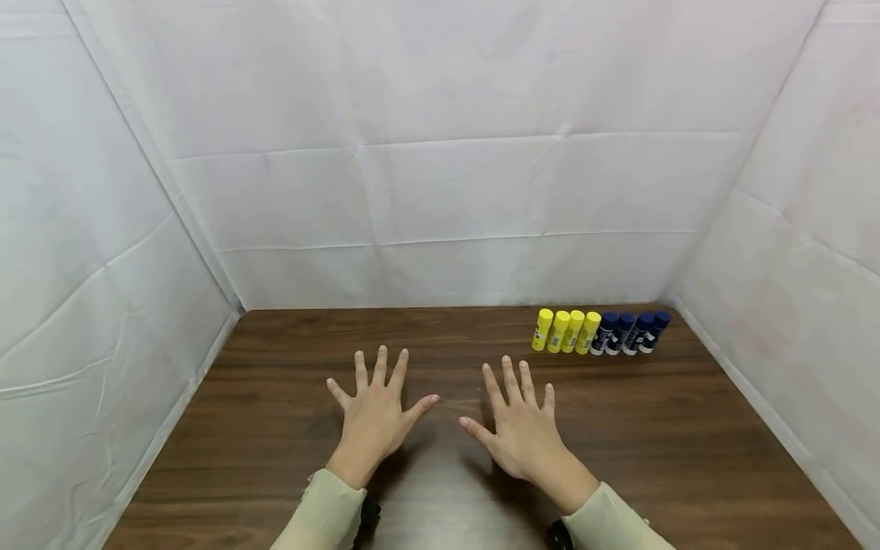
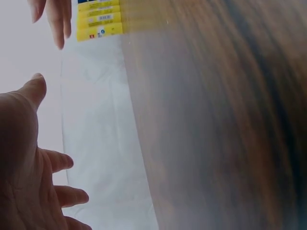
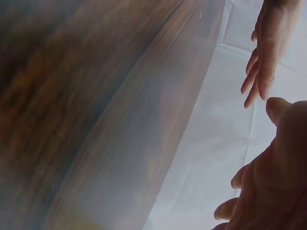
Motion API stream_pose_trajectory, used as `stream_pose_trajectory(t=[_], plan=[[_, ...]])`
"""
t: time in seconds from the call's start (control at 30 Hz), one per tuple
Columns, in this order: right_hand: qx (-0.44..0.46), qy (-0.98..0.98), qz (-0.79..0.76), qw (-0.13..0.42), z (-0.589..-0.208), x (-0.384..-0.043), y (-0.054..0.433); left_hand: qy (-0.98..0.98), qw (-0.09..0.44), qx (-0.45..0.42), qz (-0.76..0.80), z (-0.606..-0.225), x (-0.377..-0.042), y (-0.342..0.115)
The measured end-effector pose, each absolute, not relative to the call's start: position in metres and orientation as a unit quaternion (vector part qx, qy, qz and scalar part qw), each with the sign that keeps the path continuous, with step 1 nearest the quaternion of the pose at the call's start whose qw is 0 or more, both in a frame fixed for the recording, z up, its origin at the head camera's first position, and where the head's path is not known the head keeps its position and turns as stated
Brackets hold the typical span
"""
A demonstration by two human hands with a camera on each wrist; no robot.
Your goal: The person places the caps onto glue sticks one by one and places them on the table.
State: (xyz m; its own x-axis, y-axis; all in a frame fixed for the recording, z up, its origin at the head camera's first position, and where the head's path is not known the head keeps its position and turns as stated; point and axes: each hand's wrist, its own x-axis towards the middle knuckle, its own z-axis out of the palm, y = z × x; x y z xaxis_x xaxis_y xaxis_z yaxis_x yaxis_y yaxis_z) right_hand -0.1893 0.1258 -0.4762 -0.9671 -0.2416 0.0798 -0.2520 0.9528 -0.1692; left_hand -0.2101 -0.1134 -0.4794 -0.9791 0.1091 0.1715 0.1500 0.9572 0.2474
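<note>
My left hand (image 1: 375, 418) is spread palm down over the middle of the table, its fingers straight and holding nothing. To its right my right hand (image 1: 524, 435) is spread the same way, thumb pointing toward the left one. Beyond the right hand, near the table's back edge, several yellow glue sticks (image 1: 558, 331) stand upright in a row. Directly beside them several dark blue glue sticks (image 1: 622, 333) with white bases continue that row to the right. In the left wrist view, the yellow glue sticks (image 2: 100, 21) show at the top, past the fingers of the right hand (image 2: 56, 19).
The dark wooden table (image 1: 275, 428) is enclosed by a white cloth at the back (image 1: 440, 191) and on both sides. The row of glue sticks stands close to the back right corner.
</note>
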Motion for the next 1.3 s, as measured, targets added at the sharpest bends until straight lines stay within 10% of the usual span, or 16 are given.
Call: stream_pose_trajectory(t=[0.87,1.3], plan=[[0.12,-0.987,0.106,-0.009,-0.462,-0.16,0.137,-0.983,0.025,-0.091,-0.158,-0.468,-0.204,-0.093],[0.074,-0.978,0.08,-0.18,-0.465,-0.135,0.165,-0.983,0.01,-0.141,-0.119,-0.468,-0.19,-0.09]])
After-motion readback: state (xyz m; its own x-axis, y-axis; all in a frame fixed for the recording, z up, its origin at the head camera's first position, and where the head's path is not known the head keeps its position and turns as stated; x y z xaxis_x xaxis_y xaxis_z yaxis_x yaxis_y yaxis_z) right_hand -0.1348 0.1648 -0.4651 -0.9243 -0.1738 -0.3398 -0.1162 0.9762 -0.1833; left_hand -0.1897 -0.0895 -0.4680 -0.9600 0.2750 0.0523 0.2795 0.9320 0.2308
